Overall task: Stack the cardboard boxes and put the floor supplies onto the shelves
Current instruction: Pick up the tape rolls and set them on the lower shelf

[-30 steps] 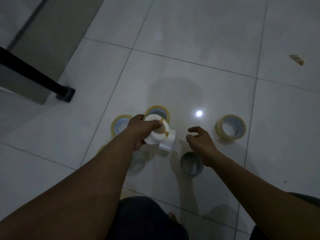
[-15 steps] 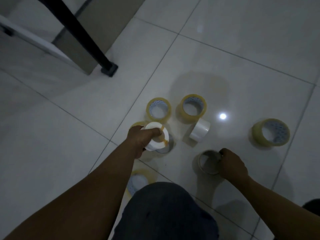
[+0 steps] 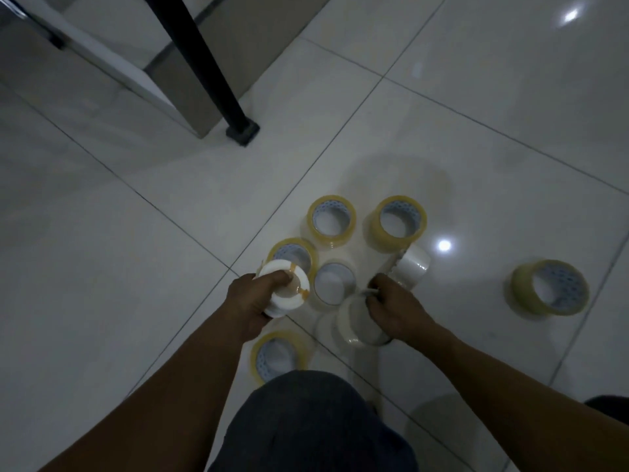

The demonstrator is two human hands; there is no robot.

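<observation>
Pale tape roll [image 3: 357,327] now up in the right hand [image 3: 396,306], tilted, low over the floor tiles [image 3: 476,165] and just ahead of the knee [image 3: 313,420]. Fingers curled over its upper rim and clamped on it, as far as can be seen; thumb hidden. A second ago: same hand open, hovering above that roll. Half a second ago: closed on it, roll flat on the tile. So tipped up and probably lifted since then; low edge perhaps clear of the floor, perhaps not, cannot tell.

Left hand [image 3: 253,301] unchanged through all that: wrapped tight round a white roll [image 3: 284,291] with orange strips across its face, held just above the others.

Left on the floor:
- a clear roll [image 3: 333,284] between the two hands;
- a half-hidden yellow roll [image 3: 292,255] behind the white one;
- a back-left yellow roll [image 3: 332,221] and a back-right yellow roll [image 3: 398,223], side by side further out;
- a white roll on edge [image 3: 410,267] just beyond the right hand;
- a lone yellow roll [image 3: 551,287] well apart to the right;
- a near yellow roll [image 3: 277,356] beside the knee, under the left forearm.

Beyond these, a black shelf leg [image 3: 204,63] with its foot on the tile, and a brownish panel [image 3: 245,39] behind it, possibly cardboard.

Judged from this: gathering only begun. One roll per hand, seven more to collect, no shelf board in view. Next move likely either nesting the pale roll against the white one to free a hand, or carrying both up to the shelves.
</observation>
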